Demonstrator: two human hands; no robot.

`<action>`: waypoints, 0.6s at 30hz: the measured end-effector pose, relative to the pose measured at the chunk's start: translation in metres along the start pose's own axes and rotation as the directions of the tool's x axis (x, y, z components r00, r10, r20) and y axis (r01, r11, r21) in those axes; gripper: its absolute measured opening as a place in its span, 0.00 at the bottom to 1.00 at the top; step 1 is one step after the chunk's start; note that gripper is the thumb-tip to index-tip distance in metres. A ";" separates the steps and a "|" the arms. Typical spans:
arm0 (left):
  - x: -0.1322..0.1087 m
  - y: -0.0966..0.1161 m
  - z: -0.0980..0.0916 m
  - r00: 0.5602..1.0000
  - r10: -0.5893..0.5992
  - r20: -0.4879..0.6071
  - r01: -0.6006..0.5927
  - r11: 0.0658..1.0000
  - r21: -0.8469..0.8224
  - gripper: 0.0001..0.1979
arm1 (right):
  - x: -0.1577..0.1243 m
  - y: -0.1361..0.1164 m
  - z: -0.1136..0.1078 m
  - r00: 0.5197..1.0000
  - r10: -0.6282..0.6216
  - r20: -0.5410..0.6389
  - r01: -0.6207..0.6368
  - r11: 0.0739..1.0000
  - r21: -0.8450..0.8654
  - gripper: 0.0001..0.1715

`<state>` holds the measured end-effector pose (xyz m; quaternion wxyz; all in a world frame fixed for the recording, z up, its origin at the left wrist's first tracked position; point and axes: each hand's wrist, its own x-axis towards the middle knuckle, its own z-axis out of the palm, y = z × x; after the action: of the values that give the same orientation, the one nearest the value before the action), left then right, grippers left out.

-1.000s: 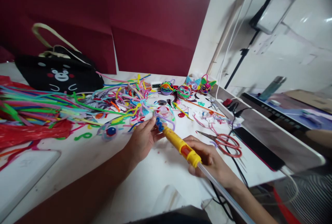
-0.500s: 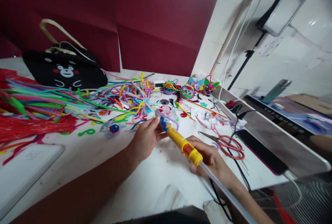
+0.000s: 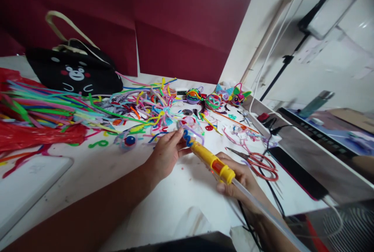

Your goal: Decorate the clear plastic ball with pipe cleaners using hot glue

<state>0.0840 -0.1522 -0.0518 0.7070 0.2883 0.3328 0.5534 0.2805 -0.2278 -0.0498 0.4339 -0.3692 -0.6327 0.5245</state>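
Observation:
My right hand (image 3: 238,178) is closed around a yellow glue gun (image 3: 213,163) with a clear glue stick sticking out behind it. Its tip touches a small clear plastic ball wrapped in blue and purple pipe cleaner (image 3: 190,134). My left hand (image 3: 166,152) pinches that ball from the left and holds it just above the white table (image 3: 122,174).
A tangle of coloured pipe cleaners (image 3: 87,111) covers the table's left and middle. Finished pipe-cleaner figures (image 3: 216,98) stand at the back. Red-handled scissors (image 3: 257,162) and a phone (image 3: 298,172) lie right of my hands. A black bear bag (image 3: 73,74) sits at the back left.
Both hands keep their grips and stay together at the ball. The view has shifted slightly, so everything sits a little more to the right.

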 end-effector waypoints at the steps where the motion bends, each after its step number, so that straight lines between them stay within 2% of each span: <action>1: 0.000 0.000 0.000 1.000 0.001 -0.001 -0.001 1.000 -0.001 0.08 | 0.000 0.000 0.001 1.000 -0.004 -0.005 0.004 1.000 -0.004 0.21; 18: 0.000 -0.001 -0.001 0.999 0.007 0.033 -0.008 1.000 0.014 0.10 | -0.003 0.001 0.003 0.998 0.036 -0.057 -0.037 0.999 -0.021 0.21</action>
<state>0.0834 -0.1527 -0.0536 0.7083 0.3037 0.3239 0.5488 0.2785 -0.2311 -0.0511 0.4380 -0.4004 -0.6190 0.5145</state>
